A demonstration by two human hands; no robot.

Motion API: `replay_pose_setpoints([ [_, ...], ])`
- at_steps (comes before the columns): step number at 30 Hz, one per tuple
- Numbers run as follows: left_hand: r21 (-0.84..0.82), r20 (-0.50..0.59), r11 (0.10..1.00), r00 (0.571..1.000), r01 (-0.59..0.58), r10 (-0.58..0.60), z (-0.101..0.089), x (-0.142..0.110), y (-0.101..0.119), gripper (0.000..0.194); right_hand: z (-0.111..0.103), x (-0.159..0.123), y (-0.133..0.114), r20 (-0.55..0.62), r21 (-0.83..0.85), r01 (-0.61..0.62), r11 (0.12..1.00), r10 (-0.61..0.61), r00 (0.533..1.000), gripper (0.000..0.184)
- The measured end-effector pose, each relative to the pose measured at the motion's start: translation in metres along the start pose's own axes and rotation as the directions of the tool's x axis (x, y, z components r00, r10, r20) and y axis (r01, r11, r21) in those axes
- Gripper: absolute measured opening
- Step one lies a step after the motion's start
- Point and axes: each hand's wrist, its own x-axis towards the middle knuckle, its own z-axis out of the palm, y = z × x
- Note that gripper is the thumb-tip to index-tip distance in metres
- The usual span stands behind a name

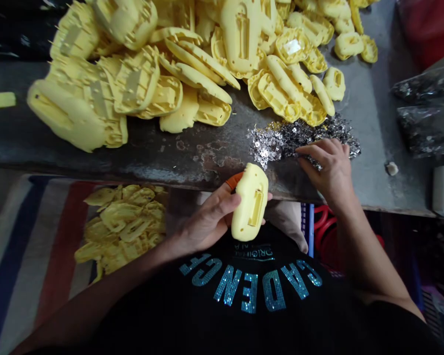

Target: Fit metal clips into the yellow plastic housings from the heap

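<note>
Head view: the left hand (209,219) is closing around a yellow moulded shell (250,203), holding it off the desk (163,158) near the chest, while the right hand's fingers (314,150) are curving into silver sequins (281,140), gripping or not, unclear.

The person wears a black short-sleeved T-shirt (140,330) with the word CADENCE in teal-blue sequin lettering (249,291) arched across the chest, upside down from the head view. Just above it, toward the neck, sits a small pale print (253,254), maybe two short lines, too small to read for sure. The right sleeve (388,320) is plain black at the near right. The left sleeve is lost in shadow at the near edge. Left hand (207,219) and right hand (331,172) are bare, forearms too — nothing worn on them.
</note>
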Motion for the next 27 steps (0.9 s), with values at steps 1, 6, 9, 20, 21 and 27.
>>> replay_pose_setpoints([
  [1,0.011,-0.029,1.000,0.999,-0.024,0.024,-0.001,-0.001,0.001,0.074,0.005,0.004,0.004,0.030,-0.058,-0.002,0.998,0.004,1.000,0.016],
  [6,0.062,-0.074,0.996,0.995,-0.067,0.071,-0.005,-0.008,0.002,0.077,0.010,-0.013,0.005,0.081,-0.111,0.050,0.993,-0.042,0.996,0.017],
  [9,0.067,-0.086,0.994,0.992,-0.090,0.096,-0.003,-0.009,0.002,0.072,0.002,-0.033,0.008,0.025,-0.058,0.025,0.998,-0.024,0.999,0.015],
  [20,0.052,-0.118,0.993,0.987,-0.108,0.113,0.006,-0.006,-0.004,0.080,0.014,-0.012,0.002,-0.005,-0.139,-0.041,0.989,0.041,0.999,0.018],
  [21,0.046,-0.119,0.993,0.986,-0.111,0.116,0.006,-0.006,-0.005,0.078,0.015,-0.009,0.001,0.004,-0.140,-0.026,0.990,0.027,1.000,0.017],
  [27,0.036,-0.091,0.992,0.988,-0.121,0.124,0.005,-0.008,-0.005,0.072,0.014,-0.016,-0.010,0.070,-0.110,0.114,0.987,-0.107,0.992,0.025],
])
